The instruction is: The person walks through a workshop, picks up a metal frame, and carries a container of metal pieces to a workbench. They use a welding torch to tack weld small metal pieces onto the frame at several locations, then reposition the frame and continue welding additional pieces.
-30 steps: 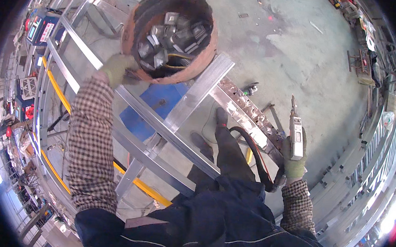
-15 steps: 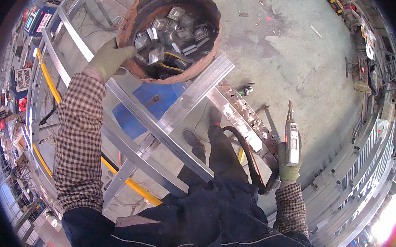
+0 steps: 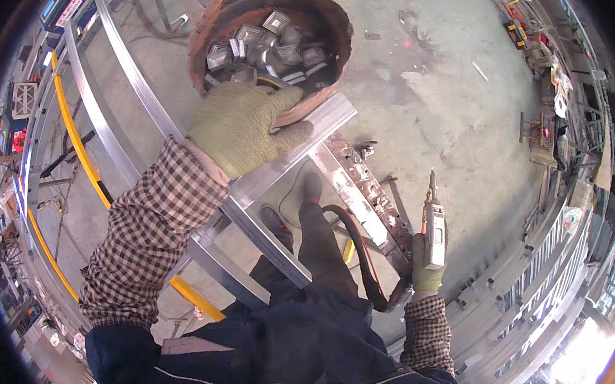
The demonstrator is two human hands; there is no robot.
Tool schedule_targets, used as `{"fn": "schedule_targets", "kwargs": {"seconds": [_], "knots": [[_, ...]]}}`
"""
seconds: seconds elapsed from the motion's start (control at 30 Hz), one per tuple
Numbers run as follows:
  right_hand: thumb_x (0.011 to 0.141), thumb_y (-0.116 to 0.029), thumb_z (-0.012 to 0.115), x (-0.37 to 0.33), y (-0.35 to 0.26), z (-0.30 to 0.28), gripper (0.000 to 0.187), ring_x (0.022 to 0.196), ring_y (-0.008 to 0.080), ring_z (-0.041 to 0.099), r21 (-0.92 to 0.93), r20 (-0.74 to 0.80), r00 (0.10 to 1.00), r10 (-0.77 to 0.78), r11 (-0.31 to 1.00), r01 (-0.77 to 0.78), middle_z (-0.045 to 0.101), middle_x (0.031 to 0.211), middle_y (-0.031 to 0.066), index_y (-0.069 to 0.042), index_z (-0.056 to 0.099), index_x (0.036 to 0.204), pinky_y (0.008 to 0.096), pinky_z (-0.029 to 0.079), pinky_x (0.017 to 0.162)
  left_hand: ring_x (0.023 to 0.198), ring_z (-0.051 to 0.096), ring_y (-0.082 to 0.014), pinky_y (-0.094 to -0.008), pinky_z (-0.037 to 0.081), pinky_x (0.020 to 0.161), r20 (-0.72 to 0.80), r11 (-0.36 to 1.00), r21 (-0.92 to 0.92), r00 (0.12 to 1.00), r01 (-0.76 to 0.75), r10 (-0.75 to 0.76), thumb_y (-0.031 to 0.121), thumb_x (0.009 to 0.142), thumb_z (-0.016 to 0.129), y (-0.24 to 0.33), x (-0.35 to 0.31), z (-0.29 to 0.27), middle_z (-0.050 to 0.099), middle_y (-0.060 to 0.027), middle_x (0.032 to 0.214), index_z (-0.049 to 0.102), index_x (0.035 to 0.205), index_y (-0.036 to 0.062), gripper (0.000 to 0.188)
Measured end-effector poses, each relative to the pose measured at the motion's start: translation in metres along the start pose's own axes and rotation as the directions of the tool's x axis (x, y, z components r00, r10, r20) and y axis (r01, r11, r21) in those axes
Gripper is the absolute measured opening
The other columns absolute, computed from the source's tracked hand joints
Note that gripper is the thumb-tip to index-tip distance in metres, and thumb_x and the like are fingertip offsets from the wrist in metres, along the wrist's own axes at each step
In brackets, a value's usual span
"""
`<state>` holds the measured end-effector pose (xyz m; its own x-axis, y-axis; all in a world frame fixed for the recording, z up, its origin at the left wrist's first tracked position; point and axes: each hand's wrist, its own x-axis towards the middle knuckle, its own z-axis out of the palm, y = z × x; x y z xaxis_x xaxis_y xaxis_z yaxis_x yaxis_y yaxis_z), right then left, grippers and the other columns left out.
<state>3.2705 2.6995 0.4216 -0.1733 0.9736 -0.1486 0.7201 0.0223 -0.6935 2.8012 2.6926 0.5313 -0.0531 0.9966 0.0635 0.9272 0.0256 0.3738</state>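
My left hand (image 3: 244, 127), in a pale green knitted glove, reaches over the near rim of a rusty round tub (image 3: 342, 41). Its thumb is spread from the fingers and lies over a square metal tube (image 3: 333, 115); no held thing shows. Inside the tub are many small square metal caps (image 3: 277, 23) and part of a dark loop with a yellow edge. On the right, my gloved right hand (image 3: 426, 279) is closed round a handheld welding gun (image 3: 434, 233). The gun's thin nozzle points away from me, and a dark hose (image 3: 360, 249) runs near its grip.
Long silvery metal rails (image 3: 134, 76) form a frame on the left, under my left arm. A perforated, rust-spotted steel beam (image 3: 364, 192) slants between the tub and my right hand. Stacked metal profiles (image 3: 528, 300) lie at the right. A yellow strip (image 3: 76, 140) curves along the left.
My left hand has left the tub's left side and moved right and nearer, over its near rim and the metal tube. My right hand keeps its hold on the gun as the view shifts slightly.
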Motion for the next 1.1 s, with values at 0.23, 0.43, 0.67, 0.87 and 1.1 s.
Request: {"fn": "schedule_targets", "kwargs": {"seconds": [0.23,0.43,0.67,0.87,1.1], "knots": [[0.101,-0.019,0.074,0.000,0.001,0.001,0.057,0.104,0.0208,0.074,-0.029,-0.029,0.998,-0.058,0.998,0.057,0.074,0.122,0.0134,-0.004,0.053,0.152,0.0353,0.061,0.088,0.086,0.069,-0.0426,-0.0529,0.053,0.076,0.163,0.997,0.078,0.986,0.020,-0.032,0.035,0.100,0.067,-0.024,-0.010,-0.012,0.072,-0.0184,0.090,0.075,0.109,0.0063,0.031],[0.101,-0.017,0.073,-0.001,-0.002,0.000,0.062,0.103,0.0208,0.074,-0.033,-0.009,0.999,-0.032,0.999,0.032,0.074,0.122,0.0138,-0.005,0.049,0.156,0.0354,0.061,0.088,0.085,0.067,-0.0414,-0.0520,0.052,0.075,0.096,0.992,-0.051,0.988,-0.112,0.117,0.025,0.095,0.072,-0.044,-0.027,-0.013,0.070,-0.0177,0.089,0.073,0.102,0.0037,0.022],[0.102,-0.026,0.075,-0.004,-0.009,-0.001,0.050,0.106,0.0198,0.070,0.057,-0.004,0.987,0.159,0.986,-0.159,0.073,0.121,0.0106,-0.003,0.060,0.144,0.0357,0.057,0.092,0.088,0.066,-0.0414,-0.0515,0.052,0.079,0.167,0.979,-0.068,0.965,-0.193,0.202,0.020,0.094,0.071,-0.053,-0.025,-0.023,0.069,-0.0165,0.091,0.072,0.104,0.0013,0.021],[0.102,-0.021,0.075,-0.005,0.004,0.000,0.042,0.093,0.0193,0.072,0.000,-0.037,0.993,0.109,0.994,-0.109,0.075,0.108,0.0116,-0.002,0.064,0.137,0.0358,0.059,0.080,0.091,0.067,-0.0436,-0.0518,0.053,0.085,0.198,0.992,0.125,0.979,0.023,-0.047,0.027,0.092,0.077,-0.019,-0.022,-0.022,0.072,-0.0188,0.096,0.072,0.112,0.0016,0.032],[0.099,-0.018,0.076,-0.007,0.010,-0.002,0.038,0.087,0.0188,0.071,-0.087,0.008,0.990,0.143,0.986,-0.141,0.075,0.102,0.0109,-0.002,0.065,0.132,0.0357,0.059,0.076,0.080,0.070,-0.0363,-0.0482,0.053,0.073,-0.090,0.976,0.207,0.995,0.062,-0.044,0.030,0.088,0.084,0.000,-0.007,0.015,0.072,-0.0138,0.086,0.075,0.102,0.0067,0.028]]}}
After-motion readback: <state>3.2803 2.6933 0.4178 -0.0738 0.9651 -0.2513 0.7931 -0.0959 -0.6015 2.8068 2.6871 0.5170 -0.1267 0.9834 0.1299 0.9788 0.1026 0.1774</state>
